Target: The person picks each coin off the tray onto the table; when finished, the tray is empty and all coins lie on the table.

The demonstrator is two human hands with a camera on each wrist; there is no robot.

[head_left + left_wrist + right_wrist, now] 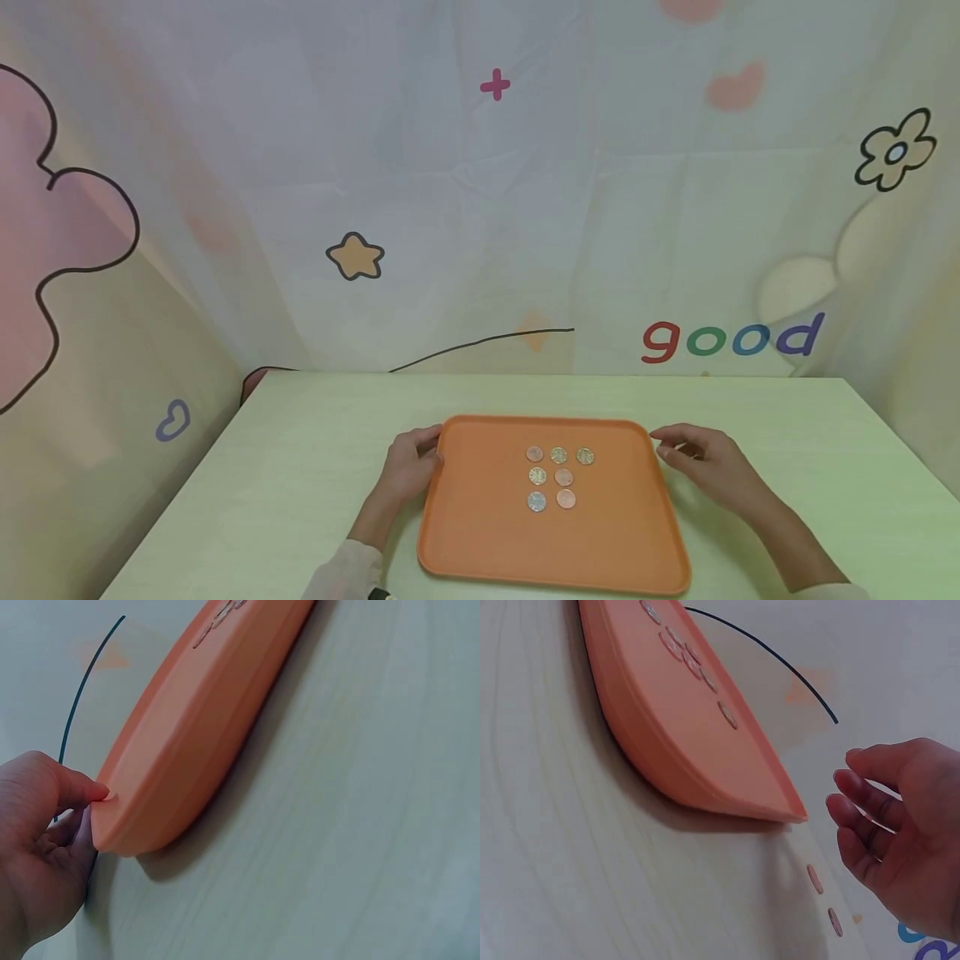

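Left hand (409, 468) pinches left rim of tray (480, 537) near far corner, likely steadying it. Tray on counter (277, 500), between hands; seven coins (564, 477) flat inside, apart, rim likely containing them. Right hand (716, 468) empty, fingers loosely bent, just beside right rim; two loose coins (814, 879) near, on counter.

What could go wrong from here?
1. Left hand pinches the tray, but right hand isn't gripping it: a one-sided lift could tip it.
2. Seven coins lie flat on it with nothing holding them, so a tilt may slide them.
3. Two more coins lie outside, near the right hand, which might bump them.
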